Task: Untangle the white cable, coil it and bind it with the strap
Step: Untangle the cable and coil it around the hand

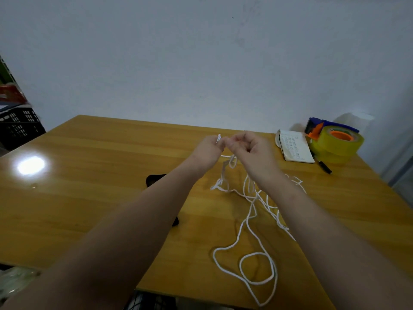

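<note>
The white cable [248,222] lies in loose tangled loops on the wooden table [89,198], trailing from my hands down to the near edge. My left hand [206,151] pinches the cable's white end, which pokes up above its fingers. My right hand [253,151] is closed on the cable just beside it, and a small knot hangs below the two hands. A black strap [154,179] lies on the table under my left forearm, mostly hidden by it.
A small notebook [295,146], a yellow tape roll in a blue and orange dispenser [335,142] and a black pen [324,167] sit at the table's far right. A black crate [17,126] stands off the table's left side.
</note>
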{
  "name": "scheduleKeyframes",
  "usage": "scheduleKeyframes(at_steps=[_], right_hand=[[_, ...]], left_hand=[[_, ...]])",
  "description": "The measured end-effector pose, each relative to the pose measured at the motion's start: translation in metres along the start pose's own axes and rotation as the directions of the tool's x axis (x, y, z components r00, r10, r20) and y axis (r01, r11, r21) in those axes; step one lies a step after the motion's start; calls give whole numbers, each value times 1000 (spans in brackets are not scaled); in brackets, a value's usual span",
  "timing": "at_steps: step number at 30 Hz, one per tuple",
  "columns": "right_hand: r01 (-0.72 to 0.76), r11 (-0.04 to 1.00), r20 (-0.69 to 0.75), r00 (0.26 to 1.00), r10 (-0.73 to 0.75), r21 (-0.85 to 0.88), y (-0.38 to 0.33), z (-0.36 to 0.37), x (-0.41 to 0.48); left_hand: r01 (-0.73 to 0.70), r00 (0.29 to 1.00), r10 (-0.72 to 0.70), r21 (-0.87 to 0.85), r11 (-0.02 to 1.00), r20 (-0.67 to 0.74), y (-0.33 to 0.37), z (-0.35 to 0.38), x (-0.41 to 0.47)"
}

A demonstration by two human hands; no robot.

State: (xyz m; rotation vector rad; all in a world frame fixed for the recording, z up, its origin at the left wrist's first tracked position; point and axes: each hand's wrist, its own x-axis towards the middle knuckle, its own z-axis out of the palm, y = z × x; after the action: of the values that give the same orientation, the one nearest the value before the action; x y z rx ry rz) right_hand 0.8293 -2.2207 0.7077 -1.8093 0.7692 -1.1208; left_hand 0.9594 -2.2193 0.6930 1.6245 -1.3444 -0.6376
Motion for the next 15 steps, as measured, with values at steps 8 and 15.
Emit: scheduleKeyframes(at_steps=[8,15], right_hand=[[-144,961,-169,980,105,-236,26,-30,-15],[-22,827,-218,961,173,561,3,-2,-18]], left_hand=[[152,944,-196,-177,972,-265,-21,-18,17],[268,935,-313,-247,931,-167,-42,-18,13]])
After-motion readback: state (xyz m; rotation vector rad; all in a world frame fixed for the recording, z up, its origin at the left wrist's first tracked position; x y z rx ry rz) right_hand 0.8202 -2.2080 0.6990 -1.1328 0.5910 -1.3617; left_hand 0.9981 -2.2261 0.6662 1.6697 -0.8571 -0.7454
